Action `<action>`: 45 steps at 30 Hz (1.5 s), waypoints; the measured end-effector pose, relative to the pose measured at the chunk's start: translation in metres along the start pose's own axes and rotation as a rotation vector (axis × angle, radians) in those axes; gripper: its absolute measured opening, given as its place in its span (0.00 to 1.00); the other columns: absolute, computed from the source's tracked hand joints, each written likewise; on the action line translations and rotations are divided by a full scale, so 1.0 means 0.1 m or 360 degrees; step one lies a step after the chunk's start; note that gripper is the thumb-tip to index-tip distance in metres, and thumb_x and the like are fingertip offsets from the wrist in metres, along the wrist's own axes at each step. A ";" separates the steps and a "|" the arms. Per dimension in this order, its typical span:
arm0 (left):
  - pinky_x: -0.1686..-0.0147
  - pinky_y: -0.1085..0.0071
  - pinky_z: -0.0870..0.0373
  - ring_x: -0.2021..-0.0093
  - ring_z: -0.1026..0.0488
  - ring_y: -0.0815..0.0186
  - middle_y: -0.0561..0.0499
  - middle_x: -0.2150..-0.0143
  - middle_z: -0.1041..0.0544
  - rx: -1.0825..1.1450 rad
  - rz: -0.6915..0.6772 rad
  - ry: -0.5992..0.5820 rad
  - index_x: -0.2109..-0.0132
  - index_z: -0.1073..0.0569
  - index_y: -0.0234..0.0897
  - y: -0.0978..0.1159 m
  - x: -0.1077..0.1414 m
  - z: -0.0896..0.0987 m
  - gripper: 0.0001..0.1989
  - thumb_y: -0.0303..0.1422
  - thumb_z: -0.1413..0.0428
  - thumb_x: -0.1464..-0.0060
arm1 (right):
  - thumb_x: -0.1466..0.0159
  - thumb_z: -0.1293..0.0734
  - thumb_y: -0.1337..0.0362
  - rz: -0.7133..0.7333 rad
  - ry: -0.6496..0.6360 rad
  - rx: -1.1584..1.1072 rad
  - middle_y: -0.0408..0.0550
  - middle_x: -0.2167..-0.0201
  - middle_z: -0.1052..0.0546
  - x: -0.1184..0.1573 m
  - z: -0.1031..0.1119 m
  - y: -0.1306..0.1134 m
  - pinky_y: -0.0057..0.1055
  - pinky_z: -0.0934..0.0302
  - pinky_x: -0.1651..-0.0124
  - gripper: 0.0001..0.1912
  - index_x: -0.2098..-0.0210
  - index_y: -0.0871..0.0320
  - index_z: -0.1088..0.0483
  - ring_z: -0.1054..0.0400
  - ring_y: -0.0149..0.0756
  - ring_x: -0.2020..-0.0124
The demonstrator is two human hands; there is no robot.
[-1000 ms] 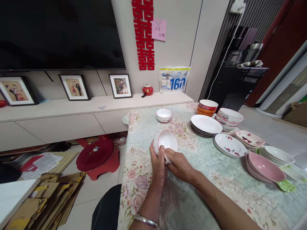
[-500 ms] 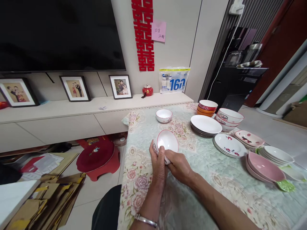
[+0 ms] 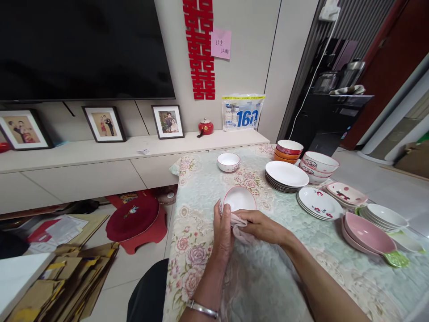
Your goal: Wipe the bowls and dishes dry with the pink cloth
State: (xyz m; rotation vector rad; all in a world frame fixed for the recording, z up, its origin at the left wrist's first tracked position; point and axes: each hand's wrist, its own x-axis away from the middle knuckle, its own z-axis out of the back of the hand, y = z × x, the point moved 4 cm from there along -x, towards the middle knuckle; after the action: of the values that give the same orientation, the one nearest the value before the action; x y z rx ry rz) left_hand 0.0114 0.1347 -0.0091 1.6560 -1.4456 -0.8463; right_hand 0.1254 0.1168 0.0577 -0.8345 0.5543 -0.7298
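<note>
A white bowl with a thin red rim (image 3: 239, 199) is tilted above the flowered tablecloth. My left hand (image 3: 224, 230) grips its near left side, thumb over the rim. A pale pinkish cloth (image 3: 241, 231) is bunched in my right hand (image 3: 263, 226), whose fingers press it against the bowl's near side and are partly hidden. Farther back, a second, similar bowl (image 3: 228, 162) stands upright on the tablecloth (image 3: 201, 223).
To the right stand white plates (image 3: 287, 174), flowered plates (image 3: 320, 203), stacked red and orange bowls (image 3: 289, 151), larger bowls (image 3: 320, 166) and pink dishes (image 3: 368, 233). A red stool (image 3: 134, 219) is left of the table, near flattened cardboard (image 3: 73, 273).
The held bowl has shifted slightly right and down. My right hand has moved right along its near side, and the cloth now shows hanging below the fingers.
</note>
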 end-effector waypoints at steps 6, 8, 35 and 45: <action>0.42 0.58 0.33 0.43 0.27 0.53 0.41 0.45 0.23 -0.0047 0.0071 -0.0233 0.40 0.32 0.39 -0.03 0.03 -0.09 0.29 0.48 0.42 0.44 | 0.39 0.40 0.77 0.0117 0.0578 0.0599 0.49 0.62 0.29 -0.07 -0.10 0.16 0.29 0.36 0.57 0.12 0.66 0.58 0.28 0.33 0.36 0.60; 0.40 0.57 0.35 0.42 0.28 0.53 0.42 0.43 0.24 -0.0075 0.0050 -0.0345 0.41 0.31 0.40 -0.03 0.05 -0.13 0.27 0.46 0.42 0.43 | 0.38 0.40 0.76 0.0073 0.0645 0.0795 0.50 0.63 0.30 -0.06 -0.08 0.18 0.31 0.38 0.58 0.11 0.67 0.58 0.28 0.35 0.38 0.60; 0.37 0.58 0.39 0.37 0.34 0.53 0.43 0.37 0.31 -0.0294 -0.0239 -0.0065 0.36 0.37 0.40 0.09 0.05 -0.02 0.31 0.38 0.40 0.46 | 0.40 0.38 0.73 -0.0394 0.1213 0.0742 0.55 0.57 0.28 0.18 0.36 0.27 0.39 0.40 0.49 0.13 0.57 0.57 0.28 0.36 0.47 0.52; 0.39 0.54 0.39 0.40 0.32 0.51 0.42 0.40 0.27 -0.0572 -0.0239 -0.0327 0.40 0.33 0.37 0.17 0.11 -0.09 0.26 0.35 0.45 0.46 | 0.35 0.42 0.41 -0.0552 0.1332 -0.0572 0.46 0.80 0.28 0.13 0.34 0.74 0.31 0.40 0.76 0.27 0.71 0.57 0.28 0.35 0.37 0.79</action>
State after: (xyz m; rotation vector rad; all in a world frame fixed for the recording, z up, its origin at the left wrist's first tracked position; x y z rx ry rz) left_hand 0.0125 0.1242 0.0104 1.4467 -1.2224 -1.3103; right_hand 0.1833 0.1566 0.0151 -0.9517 1.3377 -1.3366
